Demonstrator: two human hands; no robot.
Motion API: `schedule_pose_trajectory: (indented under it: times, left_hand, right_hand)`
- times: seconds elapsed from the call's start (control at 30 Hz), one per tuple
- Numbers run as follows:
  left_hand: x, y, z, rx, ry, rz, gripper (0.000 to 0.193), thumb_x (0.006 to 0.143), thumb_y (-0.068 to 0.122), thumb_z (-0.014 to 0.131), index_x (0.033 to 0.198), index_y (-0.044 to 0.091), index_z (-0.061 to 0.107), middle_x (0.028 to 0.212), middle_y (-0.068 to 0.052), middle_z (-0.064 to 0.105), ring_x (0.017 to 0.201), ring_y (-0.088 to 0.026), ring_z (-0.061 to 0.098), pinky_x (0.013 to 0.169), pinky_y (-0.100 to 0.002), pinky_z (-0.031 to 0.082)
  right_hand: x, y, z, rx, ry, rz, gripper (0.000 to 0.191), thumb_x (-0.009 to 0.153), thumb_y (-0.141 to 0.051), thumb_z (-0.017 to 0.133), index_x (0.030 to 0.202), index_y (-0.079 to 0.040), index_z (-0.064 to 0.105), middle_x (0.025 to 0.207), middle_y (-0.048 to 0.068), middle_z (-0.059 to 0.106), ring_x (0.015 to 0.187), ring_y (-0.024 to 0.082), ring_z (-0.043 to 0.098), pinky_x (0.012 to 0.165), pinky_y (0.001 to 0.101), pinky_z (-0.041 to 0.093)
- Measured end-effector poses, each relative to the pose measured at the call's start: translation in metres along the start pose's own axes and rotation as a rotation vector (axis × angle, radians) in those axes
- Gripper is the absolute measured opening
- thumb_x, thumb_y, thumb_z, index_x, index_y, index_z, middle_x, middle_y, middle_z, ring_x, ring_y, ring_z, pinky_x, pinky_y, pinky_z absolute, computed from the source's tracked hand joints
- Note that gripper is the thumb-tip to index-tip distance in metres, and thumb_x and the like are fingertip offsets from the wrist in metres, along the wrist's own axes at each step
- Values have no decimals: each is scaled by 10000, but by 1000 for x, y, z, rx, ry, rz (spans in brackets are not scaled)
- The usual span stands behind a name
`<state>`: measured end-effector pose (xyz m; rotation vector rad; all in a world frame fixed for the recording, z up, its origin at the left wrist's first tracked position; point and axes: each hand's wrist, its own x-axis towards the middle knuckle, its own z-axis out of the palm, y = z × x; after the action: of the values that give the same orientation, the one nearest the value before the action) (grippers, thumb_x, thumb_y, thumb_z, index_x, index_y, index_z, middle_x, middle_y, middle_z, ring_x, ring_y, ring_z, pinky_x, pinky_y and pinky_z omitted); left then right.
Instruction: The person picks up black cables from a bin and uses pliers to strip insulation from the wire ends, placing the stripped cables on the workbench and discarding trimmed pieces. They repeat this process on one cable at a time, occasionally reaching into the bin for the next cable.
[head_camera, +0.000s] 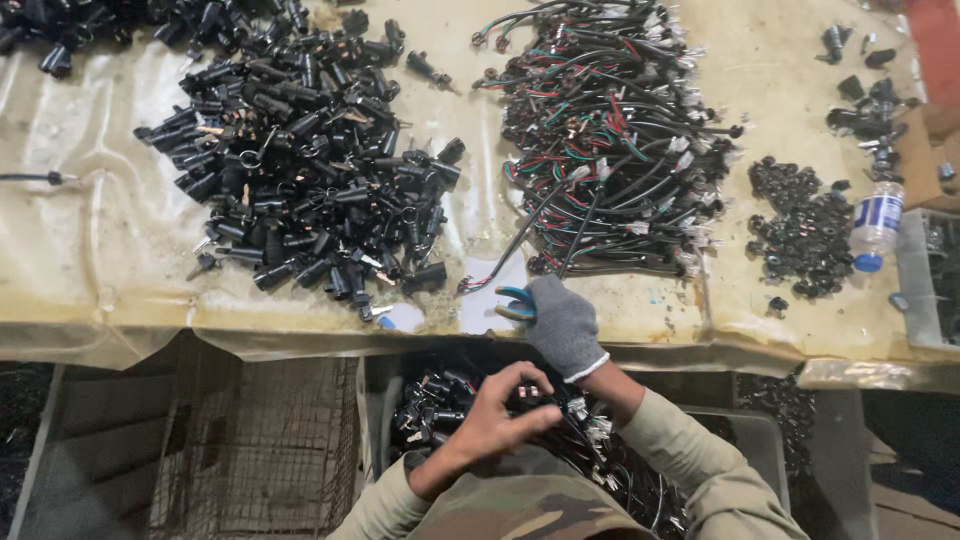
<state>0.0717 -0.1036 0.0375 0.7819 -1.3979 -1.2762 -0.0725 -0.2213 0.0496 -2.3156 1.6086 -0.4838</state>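
At lower centre, my bare left hand (497, 415) pinches a black connector (527, 392); my gloved right hand (562, 325) grips blue-handled pliers (514, 303).

My gloved right hand (562, 325) grips blue-handled pliers (517, 303) on the table (90, 270); my bare left hand (497, 412) pinches a small black part (527, 392).

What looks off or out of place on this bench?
A plastic water bottle lies on its side at the right edge among small black parts. A few black connectors have strayed from the big pile. The table cover is stained and wrinkled.
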Motion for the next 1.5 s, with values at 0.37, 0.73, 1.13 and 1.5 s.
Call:
schedule_pose_trajectory:
  times: [0.37,0.73,1.13,1.5]
  left_hand:
    - [3,22,-22,67,16,-225,201,848,190,829,842,35,701,635,37,638,598,-10,559,534,-219,441]
    - [19,35,-22,233,-414,11,232,758,165,828,891,12,715,678,-115,583,570,-102,489,564,-287,462]
    - [7,33,-8,499,-79,172,254,740,199,826,941,89,716,721,-109,649,649,-298,667,590,-359,505]
    - [-16,39,9,333,-31,169,276,776,211,860,992,89,740,747,-114,649,624,-292,652,571,-396,517]
  right_hand:
    - [-8,-18,-65,62,66,-229,327,755,-309,887,848,-85,669,812,128,679,734,358,681,589,470,500]
    - [-45,-23,-113,681,-444,-530,266,731,-133,850,936,-70,693,871,85,683,775,250,686,684,349,546]
    - [-83,-30,-69,1578,-23,-299,394,910,-374,821,807,-100,558,766,63,553,677,207,505,622,320,402]
    - [-107,-58,-63,1985,-125,-144,425,1005,-378,756,733,-159,513,632,28,538,569,179,491,561,334,404]
